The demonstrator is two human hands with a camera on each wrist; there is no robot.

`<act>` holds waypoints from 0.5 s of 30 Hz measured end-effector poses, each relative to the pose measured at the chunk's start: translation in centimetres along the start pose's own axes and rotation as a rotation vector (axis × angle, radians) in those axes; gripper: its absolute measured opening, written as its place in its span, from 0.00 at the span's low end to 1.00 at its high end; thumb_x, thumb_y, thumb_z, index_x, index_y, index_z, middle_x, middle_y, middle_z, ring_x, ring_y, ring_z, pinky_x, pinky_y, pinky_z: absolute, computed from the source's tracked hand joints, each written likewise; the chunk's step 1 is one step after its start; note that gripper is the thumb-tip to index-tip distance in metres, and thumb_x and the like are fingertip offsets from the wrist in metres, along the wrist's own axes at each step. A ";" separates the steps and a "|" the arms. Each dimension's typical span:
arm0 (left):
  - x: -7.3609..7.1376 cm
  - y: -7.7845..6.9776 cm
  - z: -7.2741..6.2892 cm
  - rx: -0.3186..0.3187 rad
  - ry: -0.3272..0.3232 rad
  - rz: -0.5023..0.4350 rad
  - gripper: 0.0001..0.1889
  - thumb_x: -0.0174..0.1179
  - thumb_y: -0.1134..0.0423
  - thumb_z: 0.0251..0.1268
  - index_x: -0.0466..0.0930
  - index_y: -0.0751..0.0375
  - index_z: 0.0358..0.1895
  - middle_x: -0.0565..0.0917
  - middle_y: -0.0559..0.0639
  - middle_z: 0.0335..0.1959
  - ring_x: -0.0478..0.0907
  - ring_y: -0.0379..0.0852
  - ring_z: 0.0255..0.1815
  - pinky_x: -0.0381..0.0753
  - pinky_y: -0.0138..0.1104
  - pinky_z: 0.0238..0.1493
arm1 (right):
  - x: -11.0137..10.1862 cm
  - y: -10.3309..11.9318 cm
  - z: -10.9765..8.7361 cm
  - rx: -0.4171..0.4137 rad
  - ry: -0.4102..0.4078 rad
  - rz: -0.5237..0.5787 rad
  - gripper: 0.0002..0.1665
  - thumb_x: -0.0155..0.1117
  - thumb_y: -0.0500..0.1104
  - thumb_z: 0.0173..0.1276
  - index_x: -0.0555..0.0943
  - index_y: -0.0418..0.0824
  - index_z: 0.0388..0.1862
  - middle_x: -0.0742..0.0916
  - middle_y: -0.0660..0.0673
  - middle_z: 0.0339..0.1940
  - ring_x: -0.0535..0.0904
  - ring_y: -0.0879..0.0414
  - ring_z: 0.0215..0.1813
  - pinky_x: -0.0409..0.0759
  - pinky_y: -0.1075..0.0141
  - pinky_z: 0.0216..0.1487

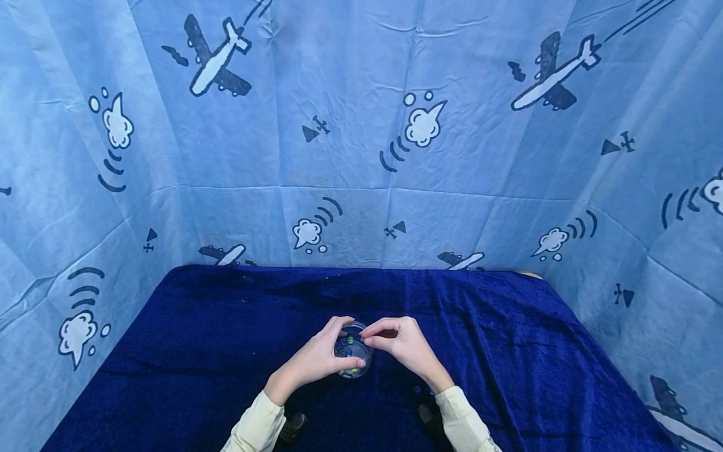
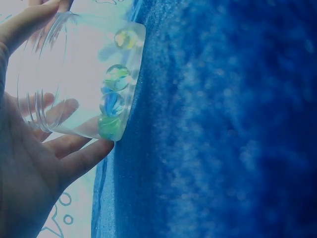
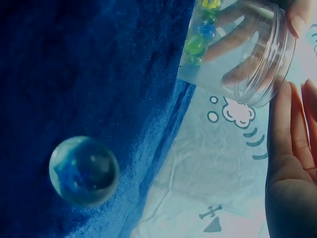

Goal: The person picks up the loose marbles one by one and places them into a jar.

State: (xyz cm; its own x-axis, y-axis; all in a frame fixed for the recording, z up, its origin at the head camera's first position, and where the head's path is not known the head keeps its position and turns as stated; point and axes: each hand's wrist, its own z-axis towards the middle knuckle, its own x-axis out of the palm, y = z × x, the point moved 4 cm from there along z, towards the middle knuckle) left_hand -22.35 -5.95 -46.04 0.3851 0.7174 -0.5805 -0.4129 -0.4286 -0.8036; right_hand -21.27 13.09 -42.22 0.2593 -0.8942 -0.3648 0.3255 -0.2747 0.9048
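Note:
My left hand (image 1: 316, 358) grips a clear plastic jar (image 1: 361, 370), its thumb on the near side and fingers round the far side. Tipped on its side in the wrist views, the lidless jar holds several glass marbles (image 2: 117, 78), green, blue and yellow, gathered at its base. At the jar's mouth is my right hand (image 1: 409, 345), thumb and index fingertips close together by the rim. Whether anything sits between those fingertips is hidden. A clear marble with blue inside (image 3: 84, 171) lies on the cloth below my right wrist.
Dark blue velvet cloth (image 1: 198, 351) covers the table, with folds on the right side. A light blue curtain (image 1: 350, 157) printed with planes and clouds surrounds its back and sides. Small dark round marbles (image 1: 417, 389) lie near the right wrist.

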 end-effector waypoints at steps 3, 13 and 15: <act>0.0 0.0 0.0 -0.004 0.003 -0.004 0.44 0.71 0.44 0.63 0.63 0.64 0.75 0.73 0.60 0.66 0.76 0.57 0.66 0.78 0.53 0.62 | -0.3 0.0 0.0 0.001 -0.013 -0.007 0.09 0.72 0.36 0.69 0.90 0.30 0.43 0.91 0.42 0.42 0.87 0.55 0.45 0.85 0.67 0.47; 0.0 0.1 0.0 -0.003 0.003 -0.001 0.45 0.72 0.42 0.62 0.64 0.64 0.75 0.73 0.60 0.66 0.76 0.58 0.66 0.77 0.54 0.63 | -1.4 0.2 -0.2 0.035 -0.056 -0.030 0.08 0.74 0.38 0.67 0.90 0.34 0.42 0.91 0.42 0.41 0.87 0.56 0.42 0.84 0.67 0.46; 0.0 0.1 0.0 -0.003 0.001 0.005 0.45 0.72 0.42 0.62 0.64 0.64 0.75 0.73 0.59 0.66 0.76 0.58 0.66 0.77 0.54 0.63 | -1.5 0.2 -0.2 0.047 -0.056 -0.029 0.08 0.74 0.38 0.68 0.90 0.34 0.42 0.91 0.42 0.41 0.87 0.56 0.42 0.83 0.67 0.46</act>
State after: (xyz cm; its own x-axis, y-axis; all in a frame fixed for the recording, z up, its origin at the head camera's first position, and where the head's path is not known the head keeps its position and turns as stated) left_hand -22.37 -5.96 -46.10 0.3837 0.7149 -0.5845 -0.4126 -0.4336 -0.8011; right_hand -21.39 14.44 -41.59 0.1990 -0.9038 -0.3790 0.2891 -0.3154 0.9039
